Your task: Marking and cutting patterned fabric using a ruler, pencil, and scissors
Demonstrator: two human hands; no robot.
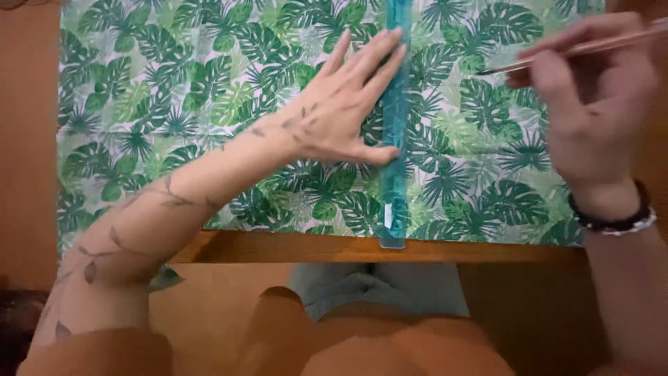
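The left hand [344, 111] lies flat, fingers spread, pinning the teal ruler [395, 125] lengthwise on the leaf-print fabric [174, 104], while the right hand [591, 104], just beside its right edge, pinches a pencil [577, 49].

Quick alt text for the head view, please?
Left hand presses a translucent teal plastic ruler flat on green leaf-print fabric spread over a wooden table; right hand holds a thin pencil above the fabric.
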